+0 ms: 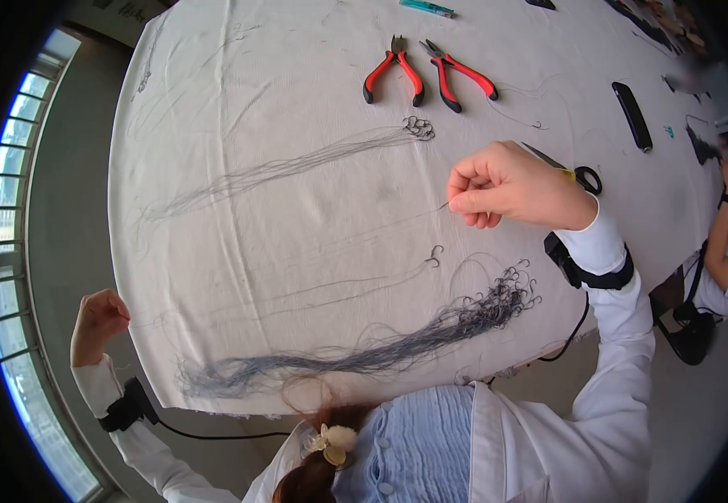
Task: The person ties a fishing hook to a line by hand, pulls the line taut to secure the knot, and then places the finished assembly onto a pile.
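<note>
My right hand is closed in a pinch above the middle of the table. A short dark bit of a fish hook shows at its fingertips, the rest hidden by the fingers. From there a thin fishing line runs leftward over the cloth. At the table's left edge my left hand is closed, thumb and fingers pinched on thin line. Below the stretched line lie loose hooks with their own lines. Nearer my body sits a big bundle of hooked lines, its hooks massed at the right end.
A smaller bundle of hooked lines lies farther back. Beyond it are two red-handled pliers. Scissors lie behind my right wrist, and a black phone-like object farther right. Another person's arm is at the right edge.
</note>
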Motion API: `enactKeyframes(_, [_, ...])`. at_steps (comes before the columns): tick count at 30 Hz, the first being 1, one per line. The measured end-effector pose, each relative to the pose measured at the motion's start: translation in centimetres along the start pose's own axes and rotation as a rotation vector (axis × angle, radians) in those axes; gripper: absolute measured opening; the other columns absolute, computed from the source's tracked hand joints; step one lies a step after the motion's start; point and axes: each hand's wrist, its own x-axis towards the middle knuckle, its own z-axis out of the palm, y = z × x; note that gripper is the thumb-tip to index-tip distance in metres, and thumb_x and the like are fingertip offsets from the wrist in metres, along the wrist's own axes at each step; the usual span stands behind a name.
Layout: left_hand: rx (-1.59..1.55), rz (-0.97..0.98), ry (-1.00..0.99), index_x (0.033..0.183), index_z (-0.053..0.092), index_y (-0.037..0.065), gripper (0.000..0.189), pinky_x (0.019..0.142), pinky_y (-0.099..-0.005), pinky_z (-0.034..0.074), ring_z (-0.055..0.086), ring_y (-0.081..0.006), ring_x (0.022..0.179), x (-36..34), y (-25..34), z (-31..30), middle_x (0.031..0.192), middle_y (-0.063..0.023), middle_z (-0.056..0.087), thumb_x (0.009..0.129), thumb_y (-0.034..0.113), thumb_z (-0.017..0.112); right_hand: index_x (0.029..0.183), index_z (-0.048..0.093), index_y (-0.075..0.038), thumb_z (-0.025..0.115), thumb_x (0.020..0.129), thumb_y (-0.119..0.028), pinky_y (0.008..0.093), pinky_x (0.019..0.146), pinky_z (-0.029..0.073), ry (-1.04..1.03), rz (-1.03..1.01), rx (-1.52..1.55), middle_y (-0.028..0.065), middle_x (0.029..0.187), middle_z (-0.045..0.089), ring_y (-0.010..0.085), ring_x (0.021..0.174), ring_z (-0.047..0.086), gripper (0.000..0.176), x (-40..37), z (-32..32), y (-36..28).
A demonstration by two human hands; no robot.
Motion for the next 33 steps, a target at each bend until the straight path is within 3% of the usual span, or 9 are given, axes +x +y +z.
enactKeyframes(8, [0.108,-0.069,0.283,0.080,0.061,0.010,0.010,0.057,-0.0186,0.029,0.045,-0.0011,0.065,8.0,-4.9,-2.6,0.071,0.0070,0.054,0.082,0.019,0.062,0.076,0.060,0.002,0.055,0.083,-0.012,0.0222,0.051,0.048,0.269,-0.042,-0.200,0.0040,0.064,0.060,0.0099,0.058,0.058,0.016,4.0,-1.8,0.4])
enactKeyframes(10, [0.110,-0.037,0.492,0.096,0.065,0.011,0.022,0.068,-0.0214,0.035,0.053,-0.0049,0.085,8.9,-3.9,-1.9,0.086,0.0025,0.062,0.083,0.028,0.062,0.078,0.060,0.004,0.054,0.083,-0.011,0.0236,0.051,0.048,0.308,-0.074,-0.190,0.0057,0.065,0.061,0.0105,0.057,0.059,0.017,5.1,-1.8,0.7])
enactKeyframes(11, [0.103,-0.067,0.543,0.114,0.062,0.013,0.037,0.086,-0.0275,0.037,0.051,-0.0125,0.109,9.2,-3.3,-1.2,0.109,-0.0036,0.062,0.084,0.034,0.062,0.081,0.061,0.005,0.053,0.084,-0.011,0.0245,0.051,0.048,0.341,-0.061,-0.292,0.0070,0.065,0.061,0.0117,0.057,0.059,0.018,5.7,-1.9,1.0])
enactKeyframes(14, [0.321,0.124,0.695,0.121,0.058,0.015,0.041,0.099,-0.0335,0.033,0.045,-0.0184,0.121,11.1,-8.8,-3.6,0.121,-0.0071,0.057,0.085,0.034,0.060,0.085,0.062,0.006,0.051,0.085,-0.011,0.0258,0.052,0.049,0.495,-0.129,-0.578,0.0093,0.065,0.061,0.0141,0.057,0.060,0.020,5.7,-1.5,1.7])
enactKeyframes(16, [0.433,0.101,0.661,0.121,0.057,0.014,0.040,0.101,-0.0356,0.032,0.045,-0.0193,0.121,9.5,-6.9,-1.9,0.123,-0.0073,0.056,0.086,0.033,0.058,0.088,0.063,0.006,0.051,0.087,-0.010,0.0259,0.054,0.048,0.615,-0.258,-0.867,0.0112,0.065,0.061,0.0165,0.057,0.060,0.020,4.2,-1.3,1.6])
enactKeyframes(18, [0.536,0.067,0.603,0.122,0.056,0.013,0.039,0.103,-0.0376,0.031,0.045,-0.0201,0.122,7.2,-4.1,0.5,0.124,-0.0076,0.055,0.088,0.033,0.056,0.082,0.063,0.004,0.059,0.078,-0.005,0.0338,0.056,0.047,0.680,-0.269,-0.695,0.0172,0.066,0.060,0.0278,0.057,0.060,0.011,2.3,-0.7,1.4])
enactKeyframes(24, [0.561,0.308,0.242,0.106,0.065,0.004,0.034,0.088,-0.0374,0.047,0.062,-0.0265,0.098,1.4,5.8,11.0,0.103,-0.0128,0.065,0.072,-0.001,0.064,0.082,0.061,0.005,0.061,0.078,-0.007,0.0307,0.055,0.044,0.314,-0.100,-0.453,0.0134,0.066,0.059,0.0236,0.053,0.055,0.012,-3.4,2.2,1.2])
enactKeyframes(30, [0.498,0.363,0.042,0.094,0.064,0.002,0.030,0.066,-0.0353,0.047,0.058,-0.0269,0.080,-2.1,9.7,19.3,0.083,-0.0110,0.059,0.065,0.001,0.070,0.090,0.063,0.003,0.061,0.078,-0.001,0.0256,0.062,0.049,0.344,-0.018,-0.471,0.0108,0.080,0.063,0.0165,0.069,0.062,0.013,-7.0,4.3,2.2])
enactKeyframes(33, [0.472,0.392,0.015,0.094,0.064,0.002,0.036,0.070,-0.0351,0.047,0.057,-0.0270,0.083,-2.9,9.5,21.6,0.083,-0.0104,0.059,0.059,0.000,0.073,0.091,0.063,0.003,0.061,0.077,0.000,0.0260,0.061,0.049,0.402,0.010,-0.466,0.0107,0.079,0.062,0.0167,0.070,0.062,0.014,-8.5,4.8,3.1])
